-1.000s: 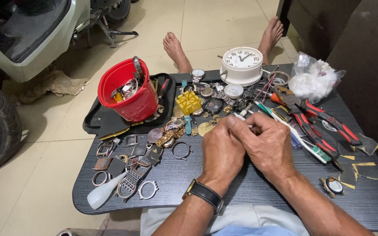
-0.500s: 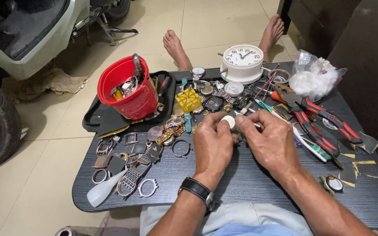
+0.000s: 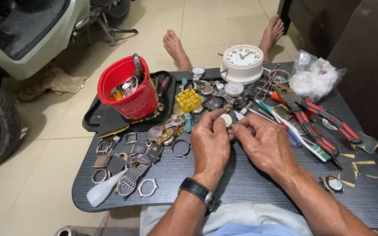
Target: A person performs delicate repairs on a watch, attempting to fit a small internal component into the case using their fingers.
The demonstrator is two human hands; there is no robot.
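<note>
Dark table (image 3: 241, 183): small round part (image 3: 226, 119) is pinched by left hand (image 3: 210, 146); right hand (image 3: 265, 143), at 3 o'clock, is best kept steadying, fingers closed.

dark low table (image 3: 241, 183) | on it – black tray (image 3: 99, 120), white clock (image 3: 243, 63), red-handled pliers (image 3: 329, 118), watch parts (image 3: 132, 170)

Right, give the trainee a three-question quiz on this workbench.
1. True or false: the red bucket stands on the floor.
2. Which wrist bears the black wristwatch?
3. The left hand pinches: A) a small pale round part, B) the red-handled pliers, C) the white alarm clock.

Key: 1 false, it stands on the black tray. 2 left. 3 A.
</note>
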